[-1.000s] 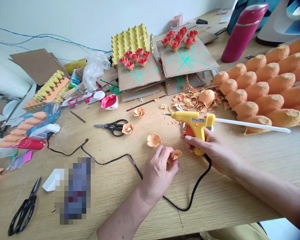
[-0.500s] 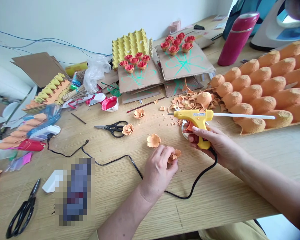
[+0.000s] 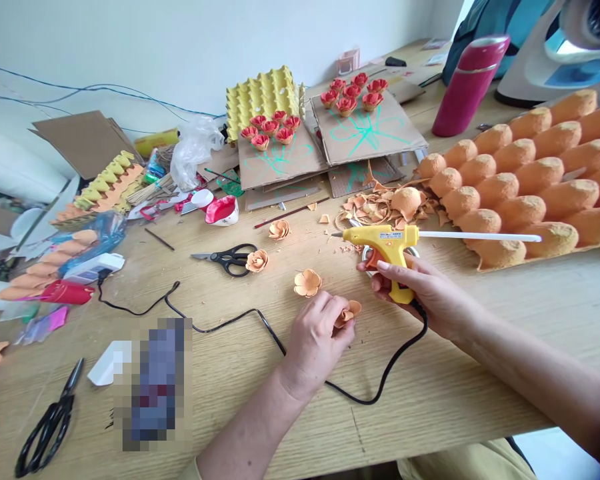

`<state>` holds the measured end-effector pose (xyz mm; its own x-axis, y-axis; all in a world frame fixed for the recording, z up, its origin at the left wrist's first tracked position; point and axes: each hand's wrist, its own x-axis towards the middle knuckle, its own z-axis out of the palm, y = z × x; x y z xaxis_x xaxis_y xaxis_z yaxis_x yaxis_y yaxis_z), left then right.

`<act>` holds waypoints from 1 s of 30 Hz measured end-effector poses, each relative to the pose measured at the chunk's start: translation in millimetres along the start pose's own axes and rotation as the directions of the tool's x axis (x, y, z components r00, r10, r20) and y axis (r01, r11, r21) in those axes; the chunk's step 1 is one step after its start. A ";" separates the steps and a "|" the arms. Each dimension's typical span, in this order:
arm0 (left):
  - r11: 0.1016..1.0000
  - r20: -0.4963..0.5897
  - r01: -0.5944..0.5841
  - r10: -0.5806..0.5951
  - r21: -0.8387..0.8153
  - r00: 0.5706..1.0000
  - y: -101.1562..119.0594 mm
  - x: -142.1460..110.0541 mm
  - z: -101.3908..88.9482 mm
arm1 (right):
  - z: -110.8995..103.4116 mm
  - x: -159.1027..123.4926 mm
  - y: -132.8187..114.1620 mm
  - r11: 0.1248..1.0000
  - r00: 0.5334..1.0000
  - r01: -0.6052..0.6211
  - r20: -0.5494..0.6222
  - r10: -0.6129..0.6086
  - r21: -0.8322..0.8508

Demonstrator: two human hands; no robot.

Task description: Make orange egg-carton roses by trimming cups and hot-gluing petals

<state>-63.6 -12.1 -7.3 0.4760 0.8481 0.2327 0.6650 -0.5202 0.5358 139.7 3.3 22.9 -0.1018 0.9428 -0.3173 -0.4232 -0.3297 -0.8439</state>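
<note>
My left hand (image 3: 317, 343) pinches a small orange egg-carton flower (image 3: 349, 315) near the table's middle; its fingers hide part of the petals. To its right, my right hand (image 3: 425, 293) is wrapped around the handle of a yellow glue gun (image 3: 386, 241). The gun's nozzle points left, above the table, apart from the flower. A white glue stick (image 3: 480, 236) juts from its back, and a black cord (image 3: 395, 370) runs from the handle under my left wrist. Just beyond my left hand lies an open orange flower (image 3: 307, 283); a rolled flower (image 3: 257, 261) touches black scissors (image 3: 227, 258).
Orange egg trays (image 3: 530, 183) fill the right side, beside torn carton scraps (image 3: 375, 203). Red flowers stand on cardboard (image 3: 380, 137) at the back, near a pink bottle (image 3: 473, 87). Larger scissors (image 3: 50, 423) and a blurred-out object (image 3: 157, 387) lie front left.
My right hand with the glue gun has shifted slightly, and the gun sits more level. My left hand keeps its pinch on the flower. The whole view has tilted a little.
</note>
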 end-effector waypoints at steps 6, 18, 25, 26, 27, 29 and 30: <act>1.000 -0.002 -0.005 0.005 0.001 1.000 1.1 0.5 -1.4 | -1.1 0.8 3.8 1.000 1.000 -0.002 0.008 0.002 0.011; 0.997 -0.002 -0.032 0.033 0.069 0.999 1.4 1.5 -0.1 | -2.2 1.5 5.2 1.000 1.000 0.007 0.001 -0.007 0.005; 0.989 0.000 -0.051 0.052 0.138 0.999 1.1 2.6 1.4 | -1.5 0.7 3.3 1.000 1.000 0.008 -0.007 -0.008 0.006; 0.988 0.000 -0.048 0.049 0.145 0.999 1.3 2.6 1.3 | -1.6 0.5 2.9 1.000 1.000 0.010 -0.006 -0.010 0.007; 0.988 -0.001 -0.044 0.044 0.149 0.999 1.5 2.5 1.0 | -1.6 0.3 2.5 1.000 1.000 0.012 -0.002 -0.012 0.009; 0.990 -0.001 -0.033 0.034 0.140 0.999 2.1 1.9 0.0 | -1.6 -0.2 1.9 1.000 1.000 0.014 0.009 -0.014 0.005; 0.992 0.001 -0.031 0.031 0.125 1.000 2.3 1.6 -0.7 | -1.5 -0.4 1.7 1.000 1.000 0.016 0.013 -0.016 -0.002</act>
<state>-61.8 -11.8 -5.0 0.4974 0.8312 0.2482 0.7165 -0.5550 0.4227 140.4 2.3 20.9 -0.1068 0.9485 -0.2983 -0.4230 -0.3149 -0.8496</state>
